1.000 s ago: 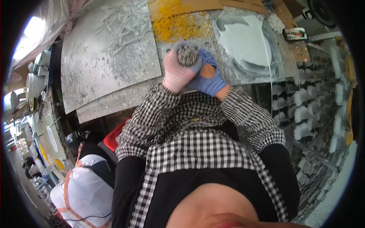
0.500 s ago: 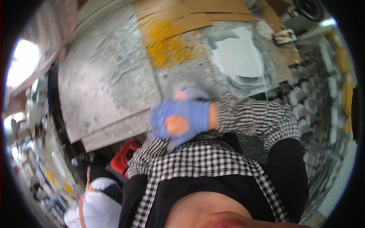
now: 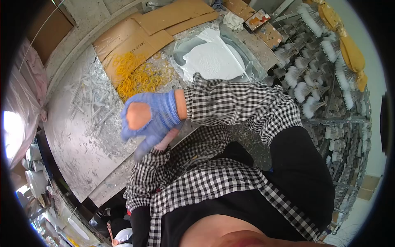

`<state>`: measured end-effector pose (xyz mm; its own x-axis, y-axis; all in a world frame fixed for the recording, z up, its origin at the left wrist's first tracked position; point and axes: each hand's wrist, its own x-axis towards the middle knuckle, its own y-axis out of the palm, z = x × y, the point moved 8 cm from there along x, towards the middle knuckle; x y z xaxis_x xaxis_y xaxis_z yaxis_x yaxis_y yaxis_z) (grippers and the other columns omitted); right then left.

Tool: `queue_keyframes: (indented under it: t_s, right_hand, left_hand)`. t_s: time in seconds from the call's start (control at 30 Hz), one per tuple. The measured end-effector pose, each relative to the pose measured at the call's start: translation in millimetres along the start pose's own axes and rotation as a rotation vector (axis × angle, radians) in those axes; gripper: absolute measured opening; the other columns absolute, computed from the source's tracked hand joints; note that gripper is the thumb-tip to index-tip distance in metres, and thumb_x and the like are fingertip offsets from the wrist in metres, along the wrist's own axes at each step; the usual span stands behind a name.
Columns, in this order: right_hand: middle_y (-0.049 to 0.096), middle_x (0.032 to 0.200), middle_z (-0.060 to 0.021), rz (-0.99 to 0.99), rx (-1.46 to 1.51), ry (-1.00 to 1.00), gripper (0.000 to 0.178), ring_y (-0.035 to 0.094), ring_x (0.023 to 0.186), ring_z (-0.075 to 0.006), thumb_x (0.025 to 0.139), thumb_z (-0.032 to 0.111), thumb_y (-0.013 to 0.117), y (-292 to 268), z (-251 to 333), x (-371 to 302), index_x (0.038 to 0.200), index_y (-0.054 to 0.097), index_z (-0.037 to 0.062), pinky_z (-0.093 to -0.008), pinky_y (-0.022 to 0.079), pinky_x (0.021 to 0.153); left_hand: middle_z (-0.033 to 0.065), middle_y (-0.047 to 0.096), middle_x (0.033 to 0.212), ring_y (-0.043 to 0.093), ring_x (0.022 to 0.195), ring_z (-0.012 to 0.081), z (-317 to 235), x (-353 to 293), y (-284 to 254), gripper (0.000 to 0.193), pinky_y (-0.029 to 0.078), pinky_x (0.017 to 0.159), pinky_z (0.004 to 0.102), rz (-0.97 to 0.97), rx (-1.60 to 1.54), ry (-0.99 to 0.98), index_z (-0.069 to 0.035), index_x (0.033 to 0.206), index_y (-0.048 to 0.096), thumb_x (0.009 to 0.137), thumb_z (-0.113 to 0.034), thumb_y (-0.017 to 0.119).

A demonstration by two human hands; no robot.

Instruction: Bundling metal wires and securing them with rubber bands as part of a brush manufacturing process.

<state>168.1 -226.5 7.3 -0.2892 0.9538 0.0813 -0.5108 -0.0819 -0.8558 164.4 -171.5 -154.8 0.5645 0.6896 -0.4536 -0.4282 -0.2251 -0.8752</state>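
Note:
My right hand (image 3: 150,115), in a blue knit glove with bare skin showing on its back, reaches leftward across my front over the grey table (image 3: 74,148). Its thumb stands apart from the other fingers, which are a little smeared, and I see nothing held in it. Beneath it, my left hand (image 3: 165,142) shows only near the wrist; its fingers are hidden. Just beyond the right hand lies a heap of yellow rubber bands (image 3: 131,74). Thin clear strips (image 3: 96,99) are scattered to the left of them.
A whitish slab with white paste (image 3: 212,59) lies beyond my right forearm. Cardboard sheets (image 3: 164,20), crumpled tissue (image 3: 233,21) and a phone (image 3: 256,20) sit at the back. Racks of white-bristled brushes (image 3: 306,78) fill the right side. Pinkish plastic sheeting (image 3: 24,86) hangs at left.
The view has turned, so the table's things appear shifted leftward. My gloved right hand has moved left and away from my body. The red object beside me no longer shows clearly.

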Motion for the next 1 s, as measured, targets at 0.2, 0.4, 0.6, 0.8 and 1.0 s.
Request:
queue_keyframes:
  t_s: [0.2, 0.4, 0.6, 0.8, 1.0]
  right_hand:
    - [0.072, 0.101, -0.0159, -0.127, 0.163, -0.05, 0.071, 0.067, 0.099, -0.0322, 0.083, 0.067, 0.065, 34.8, 0.2, -4.8, 0.12, 0.07, 0.0066, -0.0417, 0.054, 0.088]
    - [0.071, 0.099, -0.0141, 0.21, -0.189, -0.012, 0.066, 0.065, 0.099, -0.0274, 0.087, 0.069, 0.055, 39.0, -6.5, 12.3, 0.114, 0.071, 0.0109, -0.0411, 0.052, 0.091]
    - [0.071, 0.088, -0.0098, -0.129, -0.226, 0.241, 0.062, 0.068, 0.084, -0.0287, 0.083, 0.065, 0.061, 7.2, -69.3, -40.4, 0.117, 0.071, 0.0141, -0.0417, 0.056, 0.075]
    - [0.069, 0.081, -0.0083, 0.0, -0.058, -0.074, 0.067, 0.067, 0.084, -0.0288, 0.08, 0.078, 0.058, 39.5, 27.5, -30.5, 0.095, 0.074, 0.0148, -0.0421, 0.057, 0.075]
    - [0.07, 0.094, -0.0109, -0.234, 0.125, -0.549, 0.061, 0.064, 0.102, -0.0288, 0.085, 0.07, 0.06, -48.9, 83.1, -1.6, 0.108, 0.075, 0.016, -0.0407, 0.049, 0.095]
  left_hand:
    - [0.0086, 0.07, 0.11, 0.065, 0.11, 0.022, -29.7, -60.9, -62.1, 0.028, 0.051, 0.097, 0.0374, 0.058, -0.048, -0.362, -0.011, 0.122, 0.065, 0.1, -0.024, 0.056]
    - [0.009, 0.069, 0.112, 0.063, 0.112, 0.0207, -36.9, -70.1, -111.2, 0.031, 0.05, 0.097, 0.0342, 0.101, 0.352, -0.253, -0.01, 0.122, 0.065, 0.099, -0.029, 0.056]
    - [0.0095, 0.068, 0.114, 0.061, 0.114, 0.0194, -77.2, -49.8, -76.0, 0.035, 0.048, 0.098, 0.0309, 0.155, 0.738, -0.145, -0.01, 0.123, 0.064, 0.098, -0.034, 0.056]
    - [0.0099, 0.068, 0.116, 0.059, 0.117, 0.0181, -51.0, -56.6, -30.2, 0.04, 0.046, 0.098, 0.0277, 0.172, 1.116, -0.06, -0.009, 0.123, 0.064, 0.098, -0.038, 0.057]
    - [0.0104, 0.067, 0.118, 0.057, 0.119, 0.0167, 34.8, -58.6, 47.0, 0.044, 0.044, 0.099, 0.0244, 0.216, 1.534, 0.066, -0.008, 0.123, 0.063, 0.097, -0.043, 0.057]
